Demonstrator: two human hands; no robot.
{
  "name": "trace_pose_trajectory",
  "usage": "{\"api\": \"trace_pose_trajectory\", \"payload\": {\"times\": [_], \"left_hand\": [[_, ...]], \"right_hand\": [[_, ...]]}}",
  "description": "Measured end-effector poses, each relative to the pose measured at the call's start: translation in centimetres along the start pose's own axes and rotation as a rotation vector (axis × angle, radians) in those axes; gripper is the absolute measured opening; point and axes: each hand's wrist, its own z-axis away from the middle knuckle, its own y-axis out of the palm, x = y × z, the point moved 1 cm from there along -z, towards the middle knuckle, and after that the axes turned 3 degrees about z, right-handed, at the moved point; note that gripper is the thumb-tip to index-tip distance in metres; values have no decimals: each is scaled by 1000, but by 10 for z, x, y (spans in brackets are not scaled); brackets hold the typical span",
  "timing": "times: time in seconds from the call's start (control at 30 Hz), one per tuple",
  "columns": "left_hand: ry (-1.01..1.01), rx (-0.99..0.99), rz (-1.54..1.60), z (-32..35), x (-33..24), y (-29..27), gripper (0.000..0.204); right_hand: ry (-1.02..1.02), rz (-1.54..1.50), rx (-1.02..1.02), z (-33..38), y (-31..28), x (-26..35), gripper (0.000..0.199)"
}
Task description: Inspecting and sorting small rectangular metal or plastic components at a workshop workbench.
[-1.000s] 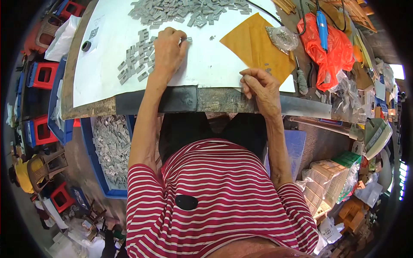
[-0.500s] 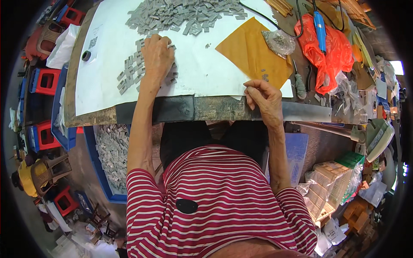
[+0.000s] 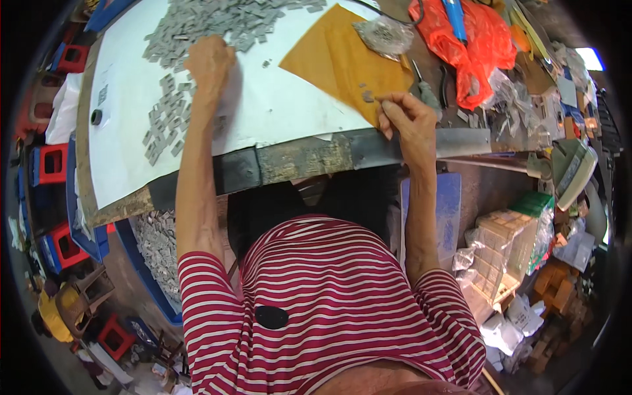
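Observation:
My left hand is closed, palm down, at the near edge of a large pile of small grey flat pieces. Its fingertips are hidden beneath it, so what it holds cannot be made out. Below and left of it, a smaller group of these pieces lies spread on a white sheet. My right hand hovers by the table edge with thumb and forefinger pinched. Anything between them is too small to name. Beside those fingertips, a few grey bits lie on a brown paper sheet.
A clear bag of small parts, a screwdriver, a red plastic bag and a blue handheld tool lie at right. A black ring sits at left. Below the table stands a blue bin of grey pieces.
The whole view has shifted. My left hand has moved from the smaller group up to the large pile. My right hand has moved right, to the bits on the brown paper.

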Motion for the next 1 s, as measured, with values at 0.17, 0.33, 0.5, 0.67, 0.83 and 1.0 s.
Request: {"api": "trace_pose_trajectory", "payload": {"times": [0.17,0.33,0.5,0.67,0.83,1.0], "left_hand": [[17,-46,71,-1,3,4,15],[66,-64,132,4,3,-2,15],[143,-114,306,28,-17,-35,13],[20,3,766,64,-52,-66,8],[-99,129,1134,100,-69,-78,9],[-184,266,1293,125,-77,-78,10]], "right_hand": [[-13,72,-166,-17,-11,-2,12],[-183,453,-75,-33,-12,-15,14],[-304,652,43,-47,-7,-20,15],[-398,690,130,-57,-9,-26,10],[-389,725,211,-62,-6,-25,7],[-437,796,264,-67,-7,-22,8]]}}
